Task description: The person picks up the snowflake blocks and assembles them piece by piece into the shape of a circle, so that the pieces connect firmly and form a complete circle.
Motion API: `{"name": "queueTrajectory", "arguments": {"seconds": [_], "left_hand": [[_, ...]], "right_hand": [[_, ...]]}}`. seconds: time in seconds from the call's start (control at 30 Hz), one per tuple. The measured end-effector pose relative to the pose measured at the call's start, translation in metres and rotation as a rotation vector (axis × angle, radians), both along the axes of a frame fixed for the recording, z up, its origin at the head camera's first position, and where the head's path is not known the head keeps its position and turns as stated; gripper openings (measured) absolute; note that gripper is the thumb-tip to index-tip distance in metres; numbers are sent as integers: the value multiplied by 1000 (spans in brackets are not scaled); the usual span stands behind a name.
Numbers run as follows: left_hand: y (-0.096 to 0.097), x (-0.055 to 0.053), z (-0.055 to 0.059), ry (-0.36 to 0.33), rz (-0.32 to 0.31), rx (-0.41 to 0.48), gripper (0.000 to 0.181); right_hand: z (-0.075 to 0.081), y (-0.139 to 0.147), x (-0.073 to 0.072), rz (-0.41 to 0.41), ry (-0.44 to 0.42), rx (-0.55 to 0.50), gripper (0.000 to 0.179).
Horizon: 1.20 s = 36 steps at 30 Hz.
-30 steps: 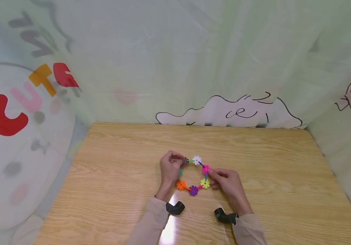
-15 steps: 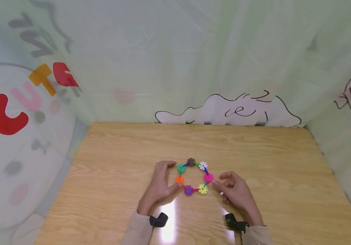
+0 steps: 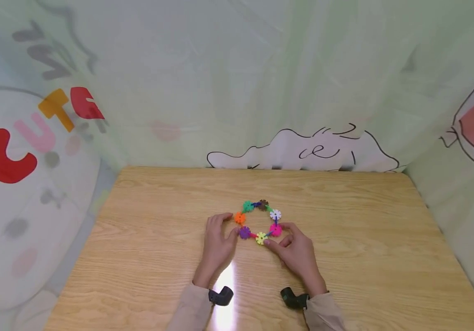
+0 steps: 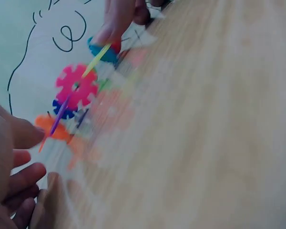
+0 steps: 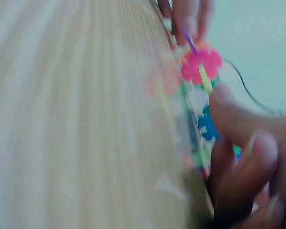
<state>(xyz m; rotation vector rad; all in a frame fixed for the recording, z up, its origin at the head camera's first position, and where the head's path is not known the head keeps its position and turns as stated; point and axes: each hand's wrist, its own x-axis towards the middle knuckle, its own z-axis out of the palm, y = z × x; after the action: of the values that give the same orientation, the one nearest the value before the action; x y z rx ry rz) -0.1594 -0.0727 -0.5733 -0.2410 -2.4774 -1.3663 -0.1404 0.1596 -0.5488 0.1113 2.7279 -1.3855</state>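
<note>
A ring of linked, notched plastic discs lies on the wooden table. Its flat discs include a purple disc (image 3: 245, 232), orange disc (image 3: 240, 218), green disc (image 3: 248, 206), brown disc (image 3: 263, 205), white disc (image 3: 275, 214), pink disc (image 3: 276, 230) and yellow disc (image 3: 261, 238); others stand on edge between them. My left hand (image 3: 219, 239) is at the ring's left side, thumb tip at the purple disc, forefinger near the orange one. With my right hand (image 3: 296, 250) I hold the near right side, thumb at the yellow disc and forefinger by the pink one. Both wrist views are partly blurred.
The wooden table (image 3: 365, 220) extends around the ring. A printed cloth (image 3: 241, 82) hangs behind its far edge and at both sides. Black wrist devices, one being the left device (image 3: 221, 296), sit beside my sleeves.
The ring has turned clockwise and shifted away from me. My left hand let go near the brown disc and came round to the left side; my right hand moved from the pink disc towards the yellow.
</note>
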Motion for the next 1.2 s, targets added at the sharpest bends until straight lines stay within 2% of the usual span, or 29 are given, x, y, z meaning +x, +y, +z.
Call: {"name": "queueTrajectory", "arguments": {"seconds": [0.07,0.13,0.23,0.33,0.4,0.5,0.6,0.7,0.8,0.87,0.93,1.2], "left_hand": [[1,-6,1,-3,33,45,42],[2,-9,2,-8,29,65,46],[2,-11,2,-20,-8,32,62],[3,-9,3,-33,-31,-17,77],[2,-8,3,-53,-26,1,75],[-1,-8,3,-78,9,96,66],[-8,-7,2,-45,-1,162,66],[-15,-8,-1,10,-78,77,81],[-16,-10,-2,66,-149,-32,91],[-15,-11,-1,84,-149,-71,92],[-14,-11,0,86,-136,-67,89],[-10,-5,1,26,-99,-44,86]], "right_hand": [[-2,-7,-8,20,39,19,69],[-3,-10,-15,52,56,13,62],[-5,-10,-20,92,32,-22,44],[-4,-3,-18,89,3,-73,29],[-3,0,-18,58,-1,-114,29],[-2,1,-18,10,4,-172,36],[-2,0,-20,9,7,-215,49],[-2,-2,-21,35,6,-219,59],[-3,-2,-22,43,25,-205,55],[-4,-3,-24,35,41,-204,50],[-6,-4,-25,28,56,-202,45],[-8,-5,-21,5,66,-200,42]]}}
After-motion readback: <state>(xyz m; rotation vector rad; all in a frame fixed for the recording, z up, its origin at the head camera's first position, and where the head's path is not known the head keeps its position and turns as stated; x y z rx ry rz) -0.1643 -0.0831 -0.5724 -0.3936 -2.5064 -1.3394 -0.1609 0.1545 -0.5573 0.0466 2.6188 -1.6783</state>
